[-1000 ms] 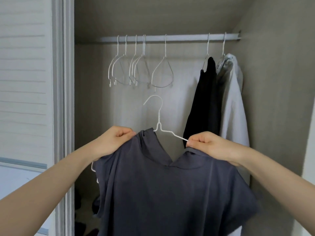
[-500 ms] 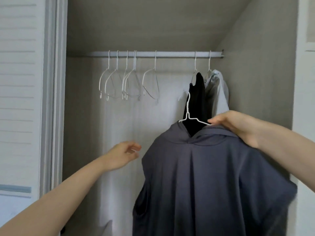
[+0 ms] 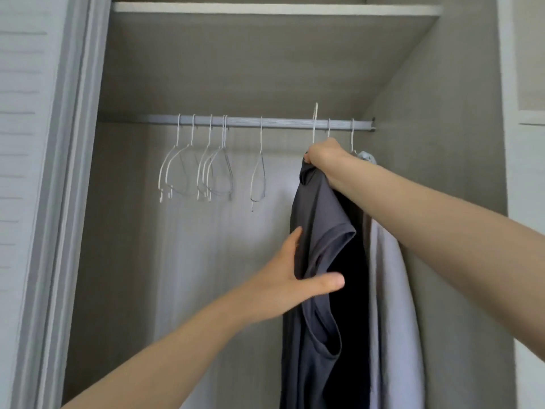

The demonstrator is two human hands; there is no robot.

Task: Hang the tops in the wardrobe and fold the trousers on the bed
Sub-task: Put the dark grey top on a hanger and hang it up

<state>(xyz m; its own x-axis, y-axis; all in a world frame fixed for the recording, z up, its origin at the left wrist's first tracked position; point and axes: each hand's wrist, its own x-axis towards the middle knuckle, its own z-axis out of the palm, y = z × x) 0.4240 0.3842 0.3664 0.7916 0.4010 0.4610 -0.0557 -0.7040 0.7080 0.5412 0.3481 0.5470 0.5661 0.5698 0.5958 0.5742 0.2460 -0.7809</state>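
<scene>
Grey top [image 3: 318, 219] hem cut off; right hand [image 3: 324, 154] hides hanger shoulders.

Soft dim daylight, muted greys; slight blur, wide-angle edge bending.
</scene>
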